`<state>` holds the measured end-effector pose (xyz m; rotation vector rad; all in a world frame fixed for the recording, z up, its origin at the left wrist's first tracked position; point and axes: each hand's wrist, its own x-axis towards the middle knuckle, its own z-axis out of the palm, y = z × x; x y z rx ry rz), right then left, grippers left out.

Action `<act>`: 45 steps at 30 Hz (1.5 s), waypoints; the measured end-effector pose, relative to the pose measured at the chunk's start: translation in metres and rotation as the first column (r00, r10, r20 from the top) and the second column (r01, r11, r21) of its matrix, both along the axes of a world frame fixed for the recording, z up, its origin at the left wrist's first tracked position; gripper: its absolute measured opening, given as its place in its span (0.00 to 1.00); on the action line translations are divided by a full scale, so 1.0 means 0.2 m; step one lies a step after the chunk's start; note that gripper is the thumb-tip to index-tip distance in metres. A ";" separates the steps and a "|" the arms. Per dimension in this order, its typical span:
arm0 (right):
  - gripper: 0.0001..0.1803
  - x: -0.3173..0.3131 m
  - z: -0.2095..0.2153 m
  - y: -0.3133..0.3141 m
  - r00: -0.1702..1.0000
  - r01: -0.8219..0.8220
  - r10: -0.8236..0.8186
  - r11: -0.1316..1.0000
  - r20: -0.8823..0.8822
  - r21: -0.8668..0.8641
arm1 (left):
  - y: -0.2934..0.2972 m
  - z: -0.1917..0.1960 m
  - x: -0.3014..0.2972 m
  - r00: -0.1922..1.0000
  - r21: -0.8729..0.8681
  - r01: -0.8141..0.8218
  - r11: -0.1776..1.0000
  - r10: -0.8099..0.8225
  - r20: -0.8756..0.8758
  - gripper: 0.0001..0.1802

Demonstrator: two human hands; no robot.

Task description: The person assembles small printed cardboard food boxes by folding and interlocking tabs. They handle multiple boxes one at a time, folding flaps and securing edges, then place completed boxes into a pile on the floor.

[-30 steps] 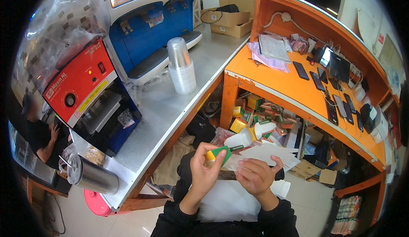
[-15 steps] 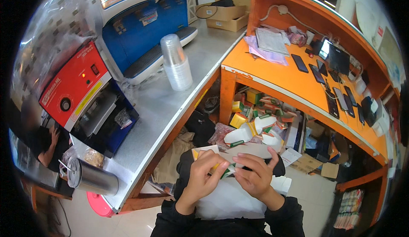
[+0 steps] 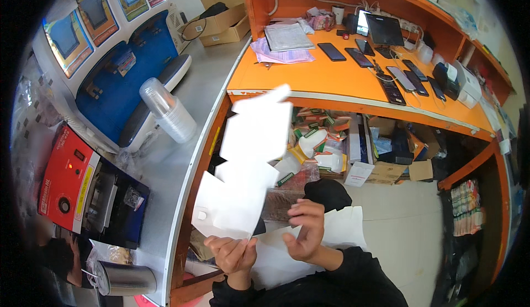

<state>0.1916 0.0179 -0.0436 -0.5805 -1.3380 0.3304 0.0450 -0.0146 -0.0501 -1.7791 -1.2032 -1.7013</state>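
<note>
An unfolded white cardboard box blank (image 3: 238,194) stands up from my left hand (image 3: 234,256), which pinches its lower edge between thumb and fingers. The blank's flaps stick out at the top and sides, and its plain inner face shows. My right hand (image 3: 307,231) is apart from it, a little to the right, fingers loosely bent and spread with nothing in them. Large white sheets (image 3: 343,225) lie across my lap below both hands, partly covered by them.
Under the orange desk (image 3: 243,81) lies a heap of yellow, green and white cartons (image 3: 314,141). Phones (image 3: 331,52) lie on top. The metal counter (image 3: 182,166) at left holds a red sealing machine (image 3: 66,177), stacked plastic cups (image 3: 168,111) and a steel tumbler (image 3: 126,278).
The box blank has risen and swung up to the left in my left hand. My right hand has let go of it. My view has turned right.
</note>
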 end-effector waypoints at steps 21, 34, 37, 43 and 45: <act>0.14 0.07 0.01 0.08 0.758 -0.100 -0.012 0.986 0.652 0.134 | -0.01 0.01 0.11 0.114 0.044 0.833 0.552 -0.248 0.962 0.40; 0.11 0.04 0.03 0.08 0.894 -0.276 0.329 0.939 0.305 -0.204 | -0.01 -0.01 -0.06 0.879 -0.464 0.299 0.834 -0.052 0.474 0.24; 0.11 0.02 0.04 0.08 0.894 -0.349 0.414 0.883 0.170 -0.314 | 0.01 0.02 -0.05 0.916 -0.431 0.240 0.870 -0.055 0.398 0.23; 0.10 0.00 0.05 0.06 0.932 -0.238 0.288 0.944 0.222 -0.228 | -0.06 0.05 -0.08 0.931 -0.316 0.195 0.928 -0.074 0.358 0.23; 0.10 0.00 0.05 0.05 0.937 -0.247 0.290 0.944 0.196 -0.220 | -0.08 0.05 -0.10 0.933 -0.285 0.186 0.940 -0.078 0.351 0.23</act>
